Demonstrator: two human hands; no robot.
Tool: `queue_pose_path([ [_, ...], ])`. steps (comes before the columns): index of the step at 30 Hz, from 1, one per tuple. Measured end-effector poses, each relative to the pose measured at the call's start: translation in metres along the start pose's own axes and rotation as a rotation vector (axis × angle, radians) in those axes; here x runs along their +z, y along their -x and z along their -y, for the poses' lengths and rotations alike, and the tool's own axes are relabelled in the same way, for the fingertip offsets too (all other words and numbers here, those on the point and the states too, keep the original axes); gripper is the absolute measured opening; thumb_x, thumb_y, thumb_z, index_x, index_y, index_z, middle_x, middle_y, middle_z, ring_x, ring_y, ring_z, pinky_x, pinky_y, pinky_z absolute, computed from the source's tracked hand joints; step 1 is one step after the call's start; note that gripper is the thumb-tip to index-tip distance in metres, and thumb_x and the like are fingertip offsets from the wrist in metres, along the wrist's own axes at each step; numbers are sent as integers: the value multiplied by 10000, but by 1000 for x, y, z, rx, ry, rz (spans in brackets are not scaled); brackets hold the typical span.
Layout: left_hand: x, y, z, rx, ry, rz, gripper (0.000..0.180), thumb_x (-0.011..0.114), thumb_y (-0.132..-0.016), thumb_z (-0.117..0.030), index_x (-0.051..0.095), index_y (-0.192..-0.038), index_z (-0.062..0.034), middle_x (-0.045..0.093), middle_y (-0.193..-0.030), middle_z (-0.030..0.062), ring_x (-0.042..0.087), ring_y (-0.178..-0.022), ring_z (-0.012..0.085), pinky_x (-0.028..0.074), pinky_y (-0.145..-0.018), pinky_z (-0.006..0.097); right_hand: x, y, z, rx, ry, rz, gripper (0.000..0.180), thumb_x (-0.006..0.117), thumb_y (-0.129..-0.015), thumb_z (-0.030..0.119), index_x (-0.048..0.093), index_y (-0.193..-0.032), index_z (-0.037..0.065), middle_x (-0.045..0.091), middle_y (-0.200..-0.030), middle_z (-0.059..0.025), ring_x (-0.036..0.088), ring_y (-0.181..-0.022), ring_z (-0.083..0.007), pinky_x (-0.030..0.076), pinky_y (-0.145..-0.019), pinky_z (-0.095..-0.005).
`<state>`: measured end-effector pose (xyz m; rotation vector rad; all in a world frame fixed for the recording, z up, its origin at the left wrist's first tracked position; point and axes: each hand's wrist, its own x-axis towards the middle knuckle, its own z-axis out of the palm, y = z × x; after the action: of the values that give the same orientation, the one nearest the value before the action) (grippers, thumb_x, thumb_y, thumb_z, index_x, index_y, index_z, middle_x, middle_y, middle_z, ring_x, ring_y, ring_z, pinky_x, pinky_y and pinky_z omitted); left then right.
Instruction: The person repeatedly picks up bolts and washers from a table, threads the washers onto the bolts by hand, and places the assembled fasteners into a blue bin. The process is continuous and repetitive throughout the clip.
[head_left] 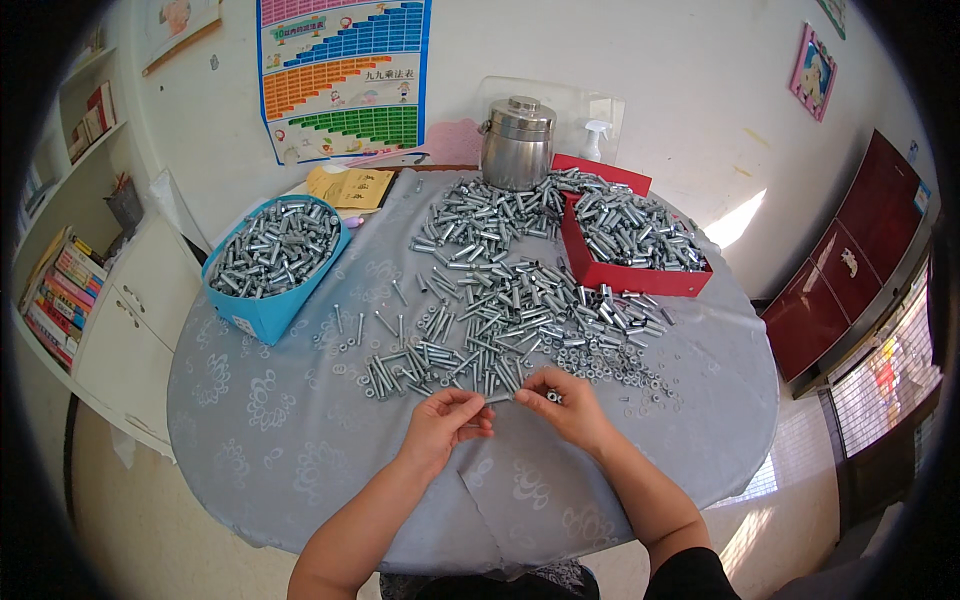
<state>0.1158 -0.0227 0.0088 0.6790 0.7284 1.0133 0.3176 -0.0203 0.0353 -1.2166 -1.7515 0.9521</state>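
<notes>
Near the front of the pile, my left hand [446, 424] pinches one end of a short silvery metal bolt [498, 398]. My right hand [562, 408] has thumb and fingers closed at the bolt's other end, so the piece spans the small gap between them. Whether a sleeve or nut sits on it is too small to tell. Just beyond my fingertips lie loose bolts [436, 360]. Many short metal sleeves [535, 290] are heaped farther back. Small nuts and washers [610, 365] spread out beyond and to the right of my right hand.
A blue tub [262, 312] full of metal bolts stands at the left, and a red box [640, 280] of similar parts at the back right. Behind the heap is a steel pot [518, 145]. A yellow paper packet [350, 187] lies at the back on the grey tablecloth [330, 450].
</notes>
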Motion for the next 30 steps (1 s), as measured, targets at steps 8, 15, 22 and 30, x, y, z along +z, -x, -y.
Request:
queue_pose_path([
  [8,0,0,2,45,44,-48,119,592,-828,-97,553,-884,1,619,-806,137,614,-689,189,546,-627,312,4,0,1,46,-300,47,329,463,-918,281,600,-907,-18,597,-770,-48,537,-704,-107,438,-647,-243],
  [15,-1,0,-1,64,63,-70,112,589,-830,-92,541,-882,-6,621,-810,137,619,-693,192,550,-635,317,3,0,1,84,-280,52,356,427,-933,276,609,-946,-30,599,-802,-59,538,-711,-115,444,-678,-244],
  [22,-2,-2,2,95,68,-75,108,585,-832,-92,537,-880,-8,620,-807,131,616,-685,181,551,-637,316,4,1,1,144,-298,107,404,404,-938,301,633,-871,-24,615,-792,-49,550,-738,-110,444,-692,-247],
  [30,-15,-6,-14,261,125,-315,136,592,-830,-104,523,-889,-2,607,-827,121,602,-701,169,547,-640,306,2,-2,-11,-12,179,-133,182,567,-835,195,645,-850,32,623,-805,-84,576,-715,-206,454,-636,-295],
])
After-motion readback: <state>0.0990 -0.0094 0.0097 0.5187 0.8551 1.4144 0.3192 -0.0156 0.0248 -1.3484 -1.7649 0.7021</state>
